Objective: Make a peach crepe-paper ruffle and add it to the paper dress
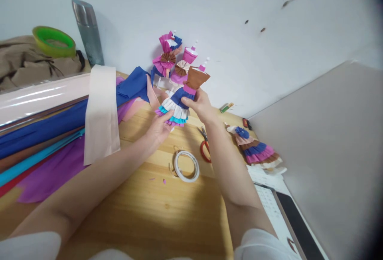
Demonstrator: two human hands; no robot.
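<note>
Both my hands hold a small dress form in a crepe paper dress [189,92], lifted above the table and tilted. Its bodice is brown, the waist purple, and the skirt runs from blue through white, turquoise and purple ruffles. My left hand [160,127] pinches the ruffled hem at the lower left. Around the waist and back, my right hand [201,104] closes with the thumb on the blue part. Just behind stand more miniature dress forms, one with a pink and blue dress [167,58] and one with a pink bodice [190,55].
A roll of double-sided tape [186,166] and red-handled scissors [205,151] lie on the wooden table [143,212]. Crepe paper strips [42,128] cover the left side, near a bottle [88,32] and green tape roll [54,42]. Another ruffled dress [254,146] lies right.
</note>
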